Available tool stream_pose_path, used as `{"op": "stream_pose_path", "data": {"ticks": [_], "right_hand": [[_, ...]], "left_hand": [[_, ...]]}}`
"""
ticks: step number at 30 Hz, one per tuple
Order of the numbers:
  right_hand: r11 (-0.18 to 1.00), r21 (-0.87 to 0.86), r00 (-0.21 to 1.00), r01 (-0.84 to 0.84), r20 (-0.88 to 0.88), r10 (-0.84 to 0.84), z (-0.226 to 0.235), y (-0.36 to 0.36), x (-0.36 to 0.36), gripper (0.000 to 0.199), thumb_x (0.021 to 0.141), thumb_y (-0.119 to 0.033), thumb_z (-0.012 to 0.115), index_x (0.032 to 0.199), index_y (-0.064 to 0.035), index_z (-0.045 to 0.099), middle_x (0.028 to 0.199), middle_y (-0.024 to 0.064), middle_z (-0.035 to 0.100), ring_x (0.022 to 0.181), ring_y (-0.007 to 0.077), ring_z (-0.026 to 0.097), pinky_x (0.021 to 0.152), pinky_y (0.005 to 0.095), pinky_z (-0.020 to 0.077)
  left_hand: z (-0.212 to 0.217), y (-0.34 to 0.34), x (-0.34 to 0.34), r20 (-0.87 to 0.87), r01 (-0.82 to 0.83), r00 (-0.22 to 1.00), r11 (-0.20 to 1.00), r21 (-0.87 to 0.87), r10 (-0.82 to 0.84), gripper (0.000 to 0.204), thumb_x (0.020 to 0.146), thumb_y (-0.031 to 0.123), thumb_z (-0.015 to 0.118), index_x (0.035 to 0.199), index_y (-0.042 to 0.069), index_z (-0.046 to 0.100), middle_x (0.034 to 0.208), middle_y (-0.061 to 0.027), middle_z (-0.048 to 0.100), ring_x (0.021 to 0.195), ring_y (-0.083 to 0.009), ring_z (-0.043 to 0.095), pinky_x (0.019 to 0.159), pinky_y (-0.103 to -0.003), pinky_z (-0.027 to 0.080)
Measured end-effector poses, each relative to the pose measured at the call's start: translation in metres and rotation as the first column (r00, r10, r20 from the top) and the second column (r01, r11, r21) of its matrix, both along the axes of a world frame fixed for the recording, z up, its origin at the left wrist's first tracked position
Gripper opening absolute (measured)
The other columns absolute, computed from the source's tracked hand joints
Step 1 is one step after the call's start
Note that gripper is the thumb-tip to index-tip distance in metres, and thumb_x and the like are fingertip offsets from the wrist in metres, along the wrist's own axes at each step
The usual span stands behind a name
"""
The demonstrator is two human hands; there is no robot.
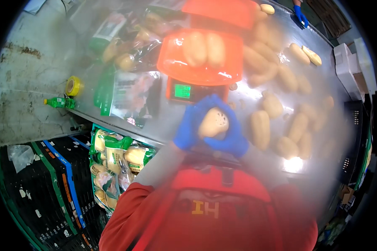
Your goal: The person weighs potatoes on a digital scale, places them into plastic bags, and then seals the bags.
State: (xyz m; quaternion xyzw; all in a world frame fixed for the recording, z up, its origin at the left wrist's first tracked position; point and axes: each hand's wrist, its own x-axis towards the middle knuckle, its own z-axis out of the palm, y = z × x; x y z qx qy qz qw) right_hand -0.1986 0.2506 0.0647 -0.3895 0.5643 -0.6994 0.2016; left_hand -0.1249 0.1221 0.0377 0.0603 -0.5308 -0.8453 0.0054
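Observation:
A pale lotus root (213, 122), its cut end dotted with dark holes, is cupped between my two blue-gloved hands. My left hand (187, 127) wraps its left side and my right hand (234, 136) closes round the right and lower side. Just beyond my hands stands an orange scale (168, 90) with a lit green display (182, 91). Two lotus root pieces (205, 50) lie side by side in its orange pan (171, 62). Haze blurs much of the picture, so the fingers' exact contact is unclear.
Several loose lotus roots (260, 129) lie on the metal table (247, 90) at right. Clear and green plastic bags (130, 94) are at left. Below the edge sits a crate of filled bags (113, 154) beside stacked black crates (33, 188). Another person's gloved hand (300, 17) shows far right.

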Motion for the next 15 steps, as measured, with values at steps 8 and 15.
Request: {"op": "stream_pose_path", "data": {"ticks": [8,15], "right_hand": [[0.989,0.106,0.991,0.100,-0.095,-0.091,0.013,-0.011,-0.003,0.083,0.064,-0.019,0.074,0.132,-0.0011,0.030,0.128,0.0156,0.041,0.118,0.0262,0.041,0.098,0.0366,0.0328],[0.986,0.030,0.981,0.162,-0.115,-0.157,0.009,-0.060,-0.058,0.061,0.081,-0.026,0.058,0.131,-0.0006,0.034,0.131,0.0163,0.040,0.120,0.0275,0.039,0.101,0.0364,0.0275]], "left_hand": [[0.024,-0.013,0.004,-0.069,0.048,0.996,0.986,-0.162,-0.060,0.079,0.081,0.051,0.051,0.136,0.001,0.022,0.136,-0.0134,0.031,0.124,-0.0258,0.034,0.102,-0.039,0.030],[0.019,-0.052,-0.012,-0.150,0.062,0.988,0.972,0.226,-0.028,0.066,0.088,0.053,0.035,0.134,0.007,0.029,0.135,-0.0091,0.036,0.121,-0.0231,0.039,0.101,-0.037,0.031]]}}
